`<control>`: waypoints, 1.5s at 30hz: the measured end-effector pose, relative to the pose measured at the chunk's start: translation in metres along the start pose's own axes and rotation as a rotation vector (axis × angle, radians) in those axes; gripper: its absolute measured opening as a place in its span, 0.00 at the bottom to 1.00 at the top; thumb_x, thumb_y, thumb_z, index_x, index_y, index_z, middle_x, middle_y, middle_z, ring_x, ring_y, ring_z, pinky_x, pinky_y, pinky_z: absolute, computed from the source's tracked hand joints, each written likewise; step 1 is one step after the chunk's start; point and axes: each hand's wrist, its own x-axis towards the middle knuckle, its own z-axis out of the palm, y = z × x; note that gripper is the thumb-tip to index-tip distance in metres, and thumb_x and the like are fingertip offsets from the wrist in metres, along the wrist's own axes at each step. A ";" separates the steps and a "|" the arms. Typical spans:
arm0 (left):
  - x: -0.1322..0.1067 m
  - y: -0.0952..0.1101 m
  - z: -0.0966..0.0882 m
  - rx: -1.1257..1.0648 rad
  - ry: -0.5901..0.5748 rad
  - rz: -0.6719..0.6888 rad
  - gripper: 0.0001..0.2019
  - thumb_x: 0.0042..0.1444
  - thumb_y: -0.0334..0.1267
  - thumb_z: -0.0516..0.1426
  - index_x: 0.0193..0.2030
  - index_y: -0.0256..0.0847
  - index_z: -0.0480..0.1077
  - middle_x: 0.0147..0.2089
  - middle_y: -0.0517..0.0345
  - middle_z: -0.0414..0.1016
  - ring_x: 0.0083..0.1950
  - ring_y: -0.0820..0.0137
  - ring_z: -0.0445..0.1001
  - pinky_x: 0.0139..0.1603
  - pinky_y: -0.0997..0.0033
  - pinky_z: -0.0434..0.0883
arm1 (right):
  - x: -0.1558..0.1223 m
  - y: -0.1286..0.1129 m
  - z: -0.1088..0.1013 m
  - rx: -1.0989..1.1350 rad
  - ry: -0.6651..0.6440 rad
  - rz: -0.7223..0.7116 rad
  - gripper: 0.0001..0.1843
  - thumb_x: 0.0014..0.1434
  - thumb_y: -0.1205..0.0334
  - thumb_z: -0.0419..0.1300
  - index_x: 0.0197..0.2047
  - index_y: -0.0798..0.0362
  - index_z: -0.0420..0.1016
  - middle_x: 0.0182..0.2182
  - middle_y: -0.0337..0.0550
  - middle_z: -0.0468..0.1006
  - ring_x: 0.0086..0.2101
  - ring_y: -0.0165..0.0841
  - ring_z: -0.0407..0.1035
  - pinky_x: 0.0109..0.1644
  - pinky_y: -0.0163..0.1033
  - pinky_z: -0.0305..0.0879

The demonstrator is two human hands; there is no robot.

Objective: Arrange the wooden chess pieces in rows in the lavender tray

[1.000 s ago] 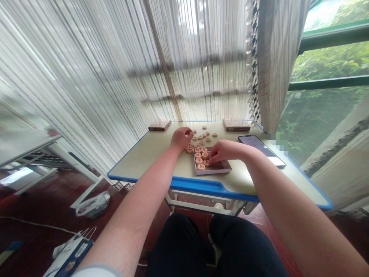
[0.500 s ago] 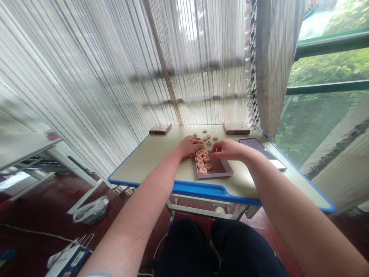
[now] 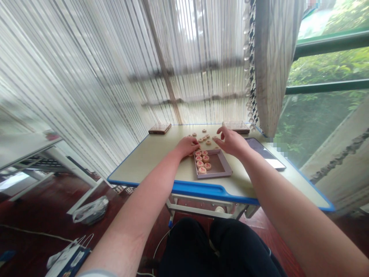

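A shallow tray point(image 3: 223, 165) lies on the desk point(image 3: 150, 157) with several round wooden game pieces point(image 3: 201, 161), marked in red, lined up in its left half. More loose pieces point(image 3: 205, 137) are scattered behind the tray. My left hand point(image 3: 188, 146) rests at the tray's far left corner with its fingers curled over loose pieces; whether it holds one is hidden. My right hand point(image 3: 230, 140) hovers beyond the tray's far edge, fingers spread, holding nothing, close to the loose pieces.
A phone point(image 3: 263, 152) lies right of the tray. Two flat wooden boxes point(image 3: 160, 128) point(image 3: 235, 125) sit at the desk's far edge against the curtain. A bag point(image 3: 90, 209) and cables lie on the floor at the left. My knees are under the desk's front edge.
My right hand lifted out of the tray and moved back toward the loose pieces, opening. My left hand came down from the scattered pieces to the tray's far left corner.
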 end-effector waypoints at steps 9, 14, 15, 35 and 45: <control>0.000 -0.002 0.002 -0.215 -0.002 -0.025 0.21 0.46 0.36 0.59 0.50 0.39 0.67 0.38 0.56 0.75 0.38 0.69 0.72 0.41 0.69 0.69 | 0.001 0.003 0.008 0.041 0.015 -0.029 0.18 0.53 0.53 0.55 0.46 0.50 0.65 0.35 0.43 0.73 0.32 0.34 0.66 0.30 0.35 0.54; 0.002 -0.003 0.004 -0.266 0.034 -0.009 0.21 0.45 0.31 0.58 0.50 0.38 0.67 0.36 0.56 0.72 0.34 0.72 0.72 0.37 0.71 0.70 | 0.001 0.003 0.009 0.045 0.014 -0.036 0.17 0.53 0.54 0.55 0.46 0.50 0.66 0.34 0.43 0.74 0.32 0.33 0.66 0.31 0.35 0.54; 0.002 -0.002 0.004 -0.278 0.043 -0.013 0.21 0.45 0.31 0.58 0.49 0.38 0.68 0.35 0.57 0.72 0.34 0.73 0.71 0.36 0.71 0.70 | 0.001 0.003 0.009 0.045 0.009 -0.038 0.17 0.53 0.54 0.55 0.46 0.50 0.66 0.34 0.43 0.74 0.32 0.33 0.66 0.31 0.35 0.54; -0.004 0.025 -0.010 -0.977 -0.003 -0.122 0.19 0.36 0.39 0.66 0.37 0.34 0.72 0.35 0.53 0.76 0.38 0.68 0.74 0.44 0.63 0.69 | 0.000 -0.003 0.018 0.050 -0.050 -0.224 0.19 0.53 0.55 0.56 0.49 0.46 0.70 0.36 0.41 0.74 0.29 0.30 0.64 0.30 0.34 0.54; -0.004 0.024 -0.010 -1.046 -0.055 -0.071 0.19 0.37 0.39 0.66 0.38 0.35 0.73 0.36 0.54 0.76 0.39 0.69 0.73 0.45 0.62 0.68 | -0.002 -0.011 0.015 0.082 -0.042 -0.225 0.17 0.54 0.54 0.57 0.47 0.47 0.71 0.34 0.40 0.74 0.28 0.29 0.63 0.29 0.33 0.53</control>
